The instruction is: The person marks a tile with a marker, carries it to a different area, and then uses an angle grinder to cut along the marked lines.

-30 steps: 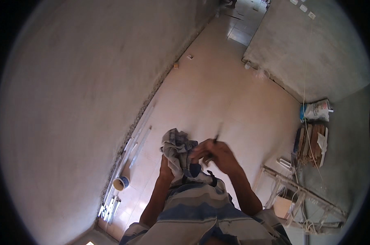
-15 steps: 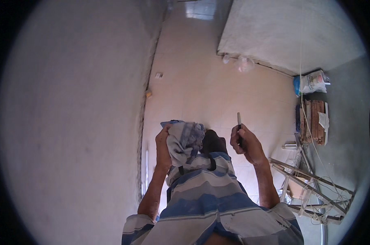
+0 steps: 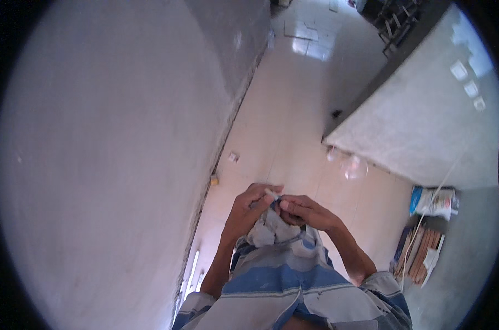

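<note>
In front of my belly both hands have come together. My left hand (image 3: pixel 248 213) is closed on a crumpled grey-and-blue cloth (image 3: pixel 265 230), which hangs down toward my shirt. Between the hands shows the pale tip of a slim tool (image 3: pixel 272 194), with my left fingers up against it. My right hand (image 3: pixel 310 212) is closed round the tool's other end, so its handle is hidden. The tool's exact kind cannot be made out.
A grey plastered wall (image 3: pixel 123 165) runs along my left. At the right are a wall corner (image 3: pixel 325 140), a clear plastic bag (image 3: pixel 354 166), a white-and-blue sack (image 3: pixel 437 202) and stacked reddish-brown boards (image 3: pixel 425 250). Small pieces (image 3: pixel 233 157) lie on the tiled floor.
My right hand has moved left with the tool, bringing it to the cloth in my left hand. The left hand has shifted right. The view now takes in more of the far floor.
</note>
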